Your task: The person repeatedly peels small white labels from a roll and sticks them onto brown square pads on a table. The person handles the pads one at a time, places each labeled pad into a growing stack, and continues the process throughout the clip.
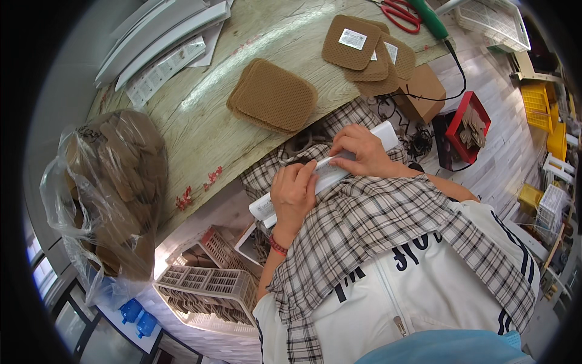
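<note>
Above my lap, I hold a curled white sheet (pixel 384 134), which looks like a sheet of labels with small print. My left hand (pixel 293 197) is closed on its near left part, fingertips pressed at the edge. My right hand (pixel 362 153) pinches the edge farther right, thumb against fingers. Beyond my hands, a stack of brown textured pads (pixel 274 96) with rounded corners lies on the table. Farther right, more brown pads (pixel 347 57) overlap, and some bear small white labels (pixel 352 39). A checked cloth (pixel 364 209) covers my lap and forearms.
The wood-patterned table (pixel 203 142) holds white sheets (pixel 163 36), red-handled scissors (pixel 405 17) and a green-handled corded tool (pixel 429 19). A clear bag of brown pieces (pixel 118 164) sits left. Below are a slatted crate (pixel 209 282), a cardboard box (pixel 422 94) and a red box (pixel 459 130).
</note>
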The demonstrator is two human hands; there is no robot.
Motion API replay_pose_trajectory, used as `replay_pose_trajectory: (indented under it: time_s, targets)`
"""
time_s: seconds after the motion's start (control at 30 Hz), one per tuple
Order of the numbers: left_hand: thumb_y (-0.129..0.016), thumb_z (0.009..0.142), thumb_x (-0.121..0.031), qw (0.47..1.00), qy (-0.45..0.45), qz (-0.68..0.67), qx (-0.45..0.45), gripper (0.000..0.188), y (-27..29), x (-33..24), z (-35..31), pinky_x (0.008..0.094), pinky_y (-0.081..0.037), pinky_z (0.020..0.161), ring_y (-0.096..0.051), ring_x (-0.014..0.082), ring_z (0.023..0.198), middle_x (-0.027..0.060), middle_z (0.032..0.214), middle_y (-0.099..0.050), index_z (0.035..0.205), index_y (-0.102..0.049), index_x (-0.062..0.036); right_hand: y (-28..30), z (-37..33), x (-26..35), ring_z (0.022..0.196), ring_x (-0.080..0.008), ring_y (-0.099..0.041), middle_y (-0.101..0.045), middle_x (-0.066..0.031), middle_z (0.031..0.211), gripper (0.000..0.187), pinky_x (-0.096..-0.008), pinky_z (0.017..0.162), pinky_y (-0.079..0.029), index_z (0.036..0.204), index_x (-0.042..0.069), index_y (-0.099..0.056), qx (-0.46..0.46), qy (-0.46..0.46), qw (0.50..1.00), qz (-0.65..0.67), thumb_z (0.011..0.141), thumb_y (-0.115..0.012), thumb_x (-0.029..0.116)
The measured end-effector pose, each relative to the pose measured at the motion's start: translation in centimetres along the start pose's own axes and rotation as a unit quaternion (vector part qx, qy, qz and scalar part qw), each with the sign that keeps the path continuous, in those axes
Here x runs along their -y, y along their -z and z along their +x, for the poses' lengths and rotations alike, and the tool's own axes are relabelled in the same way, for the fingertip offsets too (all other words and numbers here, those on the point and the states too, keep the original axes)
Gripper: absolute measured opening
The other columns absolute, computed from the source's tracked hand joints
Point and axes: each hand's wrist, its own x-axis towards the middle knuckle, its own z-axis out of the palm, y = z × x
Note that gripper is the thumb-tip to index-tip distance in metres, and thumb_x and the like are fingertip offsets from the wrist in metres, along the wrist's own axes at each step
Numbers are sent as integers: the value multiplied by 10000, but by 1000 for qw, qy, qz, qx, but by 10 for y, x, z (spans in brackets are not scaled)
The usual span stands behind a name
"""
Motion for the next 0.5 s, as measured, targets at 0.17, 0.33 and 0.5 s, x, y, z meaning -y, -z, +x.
replay_pose_trajectory:
  time_s: [0.17, 0.33, 0.5]
  targets:
    - [-769, 754, -51, 1000, 8, 2, -3, 321, 1, -1, 1, 369, -502, 706, -615, 269, 797, 85, 898, -647, 1072, -728, -71, -3, -1, -3, 909, -237, -604, -629, -34, 915, 210, -337, 749, -498, 849, 98, -679, -6, -13, 999, 40, 713, -832, 149]
    - [-750, 783, -56, 1000, -2, -3, -3, 312, 0, 1, 0, 379, -487, 721, -593, 264, 807, 74, 903, -617, 1093, -711, -65, -3, 2, 1, 909, -242, -598, -626, -35, 918, 214, -351, 774, -486, 843, 95, -660, -46, -16, 999, 22, 722, -829, 149]
    - [-750, 788, -63, 1000, -1, -1, 1, 309, 0, 1, 0, 379, -486, 721, -592, 264, 806, 76, 904, -618, 1094, -711, -64, -3, -2, -5, 907, -246, -595, -630, -39, 930, 205, -355, 797, -471, 837, 99, -650, 3, -14, 999, 40, 739, -822, 152]
